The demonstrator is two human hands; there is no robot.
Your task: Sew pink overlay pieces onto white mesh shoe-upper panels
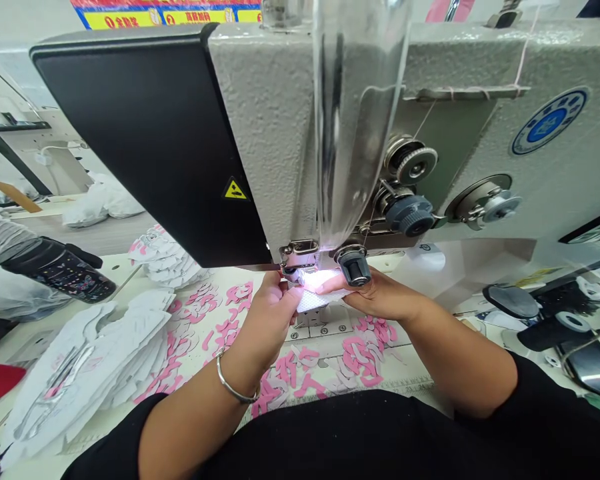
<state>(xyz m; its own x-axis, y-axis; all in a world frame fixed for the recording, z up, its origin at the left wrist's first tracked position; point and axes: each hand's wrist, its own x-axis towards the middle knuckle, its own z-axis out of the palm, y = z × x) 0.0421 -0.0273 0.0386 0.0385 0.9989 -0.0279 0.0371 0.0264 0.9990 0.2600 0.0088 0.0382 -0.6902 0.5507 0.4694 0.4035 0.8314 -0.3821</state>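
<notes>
A grey sewing machine (265,127) fills the upper middle of the view, its lamp shining on the needle area. Under the presser foot lies a piece of white dotted fabric (313,303). My left hand (273,310) pinches the fabric's left edge, thumb on top. From the other side my right hand (375,293) grips the same fabric, one finger stretched across it towards the needle. Glare hides the needle tip and the stitching. Pink and white fabric pieces (360,357) lie scattered on the machine bed below both hands.
Stacked white cut panels (105,347) stand to my left, with another pile (167,257) behind. A dark flask (65,270) lies tilted at far left. Black thread spools (555,331) are on the right. A ruler strip (400,387) runs along the front edge.
</notes>
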